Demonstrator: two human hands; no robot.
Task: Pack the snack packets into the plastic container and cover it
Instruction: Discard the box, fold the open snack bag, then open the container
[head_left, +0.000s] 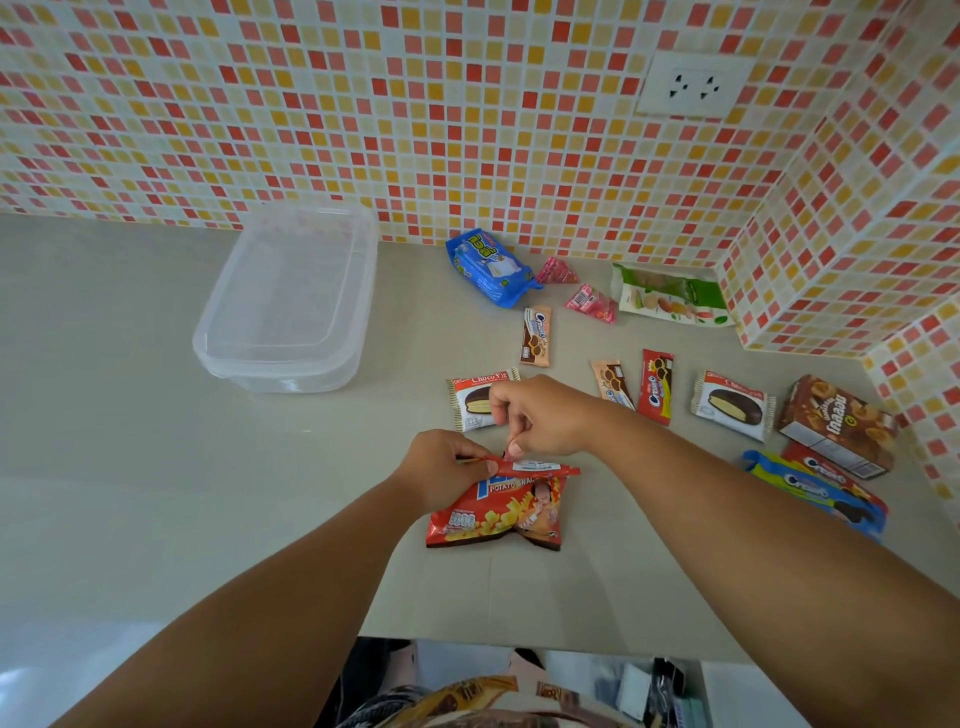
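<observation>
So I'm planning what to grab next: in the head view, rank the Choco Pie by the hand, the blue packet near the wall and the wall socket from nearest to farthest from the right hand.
1. Choco Pie: partly under the right hand, on its left.
2. Blue packet: farther back, near the tiled wall.
3. Wall socket: up on the wall, to the right.

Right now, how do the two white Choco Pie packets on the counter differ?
The white Choco Pie packet near the hands lies left of centre, and the right hand covers its right end. The white Choco Pie packet by the brown box lies far right, fully in view and untouched. The first sits closer to the clear plastic container. Both lie flat on the counter, unpacked, with the same print.
</observation>
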